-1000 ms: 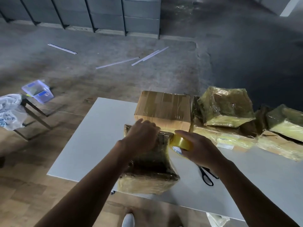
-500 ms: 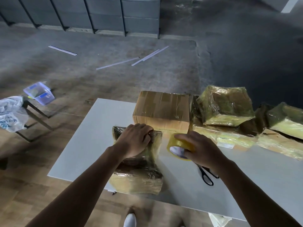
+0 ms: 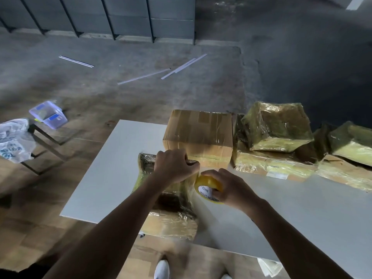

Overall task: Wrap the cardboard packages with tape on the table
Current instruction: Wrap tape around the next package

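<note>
Sliding left since a second ago, the half-wrapped package (image 3: 171,224) is now lying further toward the table's left side, and the tape roll (image 3: 208,183) is sitting lower, beside the package's right flank rather than at its far corner. Far left, off the table: a plastic bag (image 3: 14,137) and a clear tub (image 3: 48,114) are resting on a low stand, not in play. White table (image 3: 112,168) is carrying the rest. The half-wrapped package is lying lengthwise by the front edge, its near end hanging over that edge. Left hand (image 3: 173,167) is gripping the package's far top edge, fingers curled over it, pinning it down. Just right, the roll is touching or nearly touching the package; whether a strip is running between them, cannot tell. Right hand (image 3: 233,190) is clasping the roll, fingers wrapped over its rim. Behind, a brown carton (image 3: 199,133) is standing part-taped; right of it, wrapped packages (image 3: 275,125) are lying heaped. Judgement: mid-wrap on this one package, another band being led round. Next move is likely calling for the roll to travel round the overhanging end, with the left hand bracing and the tape pulled taut against wrinkling.
</note>
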`<state>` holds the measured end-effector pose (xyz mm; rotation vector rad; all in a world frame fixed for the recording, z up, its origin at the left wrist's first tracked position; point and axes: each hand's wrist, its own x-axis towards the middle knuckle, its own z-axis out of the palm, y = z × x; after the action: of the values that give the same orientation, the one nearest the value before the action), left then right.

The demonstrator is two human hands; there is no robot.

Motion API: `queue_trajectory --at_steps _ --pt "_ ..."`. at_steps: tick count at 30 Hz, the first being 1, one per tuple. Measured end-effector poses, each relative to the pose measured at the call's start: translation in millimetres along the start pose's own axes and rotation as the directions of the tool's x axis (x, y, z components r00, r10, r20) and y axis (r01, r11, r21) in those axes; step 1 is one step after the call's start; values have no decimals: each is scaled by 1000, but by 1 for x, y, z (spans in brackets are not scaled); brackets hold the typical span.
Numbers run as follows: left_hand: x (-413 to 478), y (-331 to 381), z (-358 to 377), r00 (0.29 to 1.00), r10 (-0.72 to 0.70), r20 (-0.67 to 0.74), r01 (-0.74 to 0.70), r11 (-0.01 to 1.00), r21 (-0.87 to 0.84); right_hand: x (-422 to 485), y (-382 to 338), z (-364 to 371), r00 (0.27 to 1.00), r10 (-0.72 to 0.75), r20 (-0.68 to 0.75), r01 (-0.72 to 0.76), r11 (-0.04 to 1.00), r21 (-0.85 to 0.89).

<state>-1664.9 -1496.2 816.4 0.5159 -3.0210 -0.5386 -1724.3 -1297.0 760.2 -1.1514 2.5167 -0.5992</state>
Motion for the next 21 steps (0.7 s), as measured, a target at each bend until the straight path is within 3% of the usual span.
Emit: queue_trajectory --at_steps 3,6,12,14,17,19,21 --pt "-3 -2 0 998 22 -58 -23 1000 -20 -12 6 10 998 16 -61 -4 979 205" --pt "-8 -19 -8 995 45 -90 -57 988 -141 -23 3 13 966 99 -237 -11 938 347" --pt "-12 -38 -31 991 25 -133 -101 791 -603 -20 -25 -18 866 13 -499 172 931 323" --pt "-13 -36 -33 984 52 -168 -145 781 -607 -14 -33 -26 860 -72 -505 211 952 223" --pt "-9 -29 -28 988 73 -138 -130 874 -469 -1 -40 -28 852 -173 -494 240 968 75" --pt "-5 -31 -23 986 35 -163 -92 930 -355 6 -42 -30 852 -238 -466 281 959 24" --pt "-2 -38 -23 986 -31 -166 -33 929 -369 8 -43 -36 873 -293 -389 329 944 28"
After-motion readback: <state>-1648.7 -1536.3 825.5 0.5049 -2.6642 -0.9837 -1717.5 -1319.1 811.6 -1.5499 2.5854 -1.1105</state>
